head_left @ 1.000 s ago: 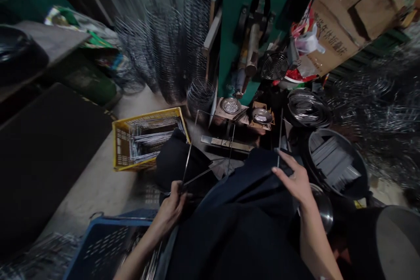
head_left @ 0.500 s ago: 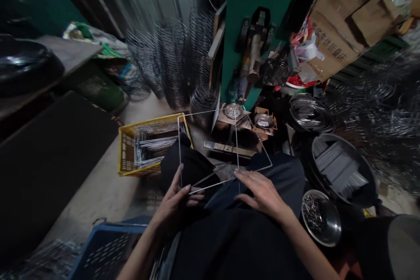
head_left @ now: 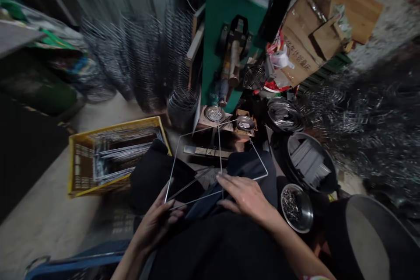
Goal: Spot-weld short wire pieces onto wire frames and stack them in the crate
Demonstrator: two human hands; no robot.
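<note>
A thin frame of bent metal wire (head_left: 220, 153) stands over my lap, gripped low on both sides. My left hand (head_left: 157, 218) is closed on its lower left corner, thumb and fingers pinching the wire. At the lower middle, my right hand (head_left: 246, 199) holds the wire between thumb and fingers, knuckles up. The frame's upper wires pass in front of a small round dish (head_left: 206, 117) of tiny metal pieces and a second dish (head_left: 251, 127). Where the wires meet inside my hands is hidden.
Ahead stands a green machine (head_left: 216, 17) with a metal arm (head_left: 234, 63). A yellow crate (head_left: 75, 170) of wire pieces lies left. On the right are a steel bowl (head_left: 306, 216) of small parts, a black tub (head_left: 332, 179) of flat strips and a cardboard box (head_left: 295, 48).
My view has turned right, so the surroundings appear farther left. The wire frame is tilted somewhat differently, its left side leaning more. Both hands keep hold of it.
</note>
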